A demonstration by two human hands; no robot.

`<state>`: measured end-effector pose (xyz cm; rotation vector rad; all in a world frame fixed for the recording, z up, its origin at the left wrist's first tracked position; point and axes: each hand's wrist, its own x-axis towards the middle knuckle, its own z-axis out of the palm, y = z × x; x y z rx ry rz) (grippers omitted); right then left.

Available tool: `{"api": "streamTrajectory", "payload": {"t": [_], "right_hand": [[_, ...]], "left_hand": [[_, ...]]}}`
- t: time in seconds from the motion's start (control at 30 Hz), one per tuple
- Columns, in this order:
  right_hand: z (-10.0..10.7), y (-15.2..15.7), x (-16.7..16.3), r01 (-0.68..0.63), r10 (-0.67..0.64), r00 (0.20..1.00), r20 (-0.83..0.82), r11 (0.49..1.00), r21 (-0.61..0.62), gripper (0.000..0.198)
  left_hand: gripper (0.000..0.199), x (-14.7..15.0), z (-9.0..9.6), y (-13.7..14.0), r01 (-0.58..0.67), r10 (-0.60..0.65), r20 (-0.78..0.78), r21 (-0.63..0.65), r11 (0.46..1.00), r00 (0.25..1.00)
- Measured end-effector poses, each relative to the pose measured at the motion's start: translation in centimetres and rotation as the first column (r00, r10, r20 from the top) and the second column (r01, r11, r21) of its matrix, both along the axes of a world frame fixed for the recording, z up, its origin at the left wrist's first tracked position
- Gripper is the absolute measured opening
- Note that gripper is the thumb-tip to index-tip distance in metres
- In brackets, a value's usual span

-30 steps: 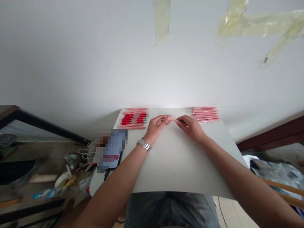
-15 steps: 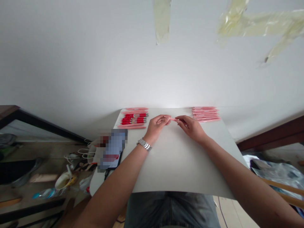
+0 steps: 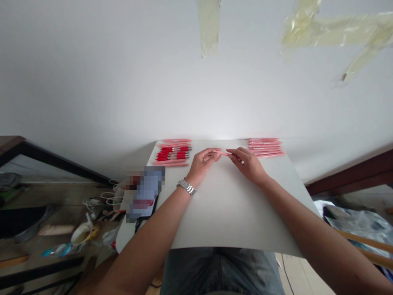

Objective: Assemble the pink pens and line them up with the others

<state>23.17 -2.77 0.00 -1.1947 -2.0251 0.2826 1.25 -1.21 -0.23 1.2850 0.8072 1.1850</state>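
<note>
One slim, pink, plastic-looking stick is over the flat white table, pinched by the curled bare left hand and right hand; I'd guess light, stiff, slippery; I'd hold near both ends.

white tabletop: far edge at white wall | above it: yellowed tape strips | left of it: dark furniture frame | right of it: red-brown beam | below it: pale floor tiles | light: wall brightest just behind it
</note>
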Motion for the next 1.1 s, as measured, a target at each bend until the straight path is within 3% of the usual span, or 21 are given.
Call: {"api": "streamTrajectory", "payload": {"t": [0.4,0.73,0.93,1.1], "right_hand": [[-0.16,0.05,0.08,-0.014,0.013,1.000,-0.024,0.999,-0.041,0.018],[-0.13,0.03,0.00,-0.071,0.071,0.997,-0.017,0.997,0.013,0.034],[0.14,0.02,-0.11,-0.038,0.037,0.999,0.021,0.997,0.067,0.030],[0.01,-0.02,0.09,-0.031,0.031,1.000,0.005,0.999,0.015,0.020]], "left_hand": [[0.039,0.13,-0.13,0.02,-0.011,0.011,0.007,0.004,1.000,1.000],[0.037,0.13,-0.34,0.22,-0.017,0.017,0.023,-0.005,1.000,1.000],[0.035,0.09,-0.22,0.16,-0.031,0.031,0.027,-0.004,1.000,0.999],[0.034,0.10,-0.22,0.21,-0.040,0.040,0.027,-0.003,0.999,0.999]]}}
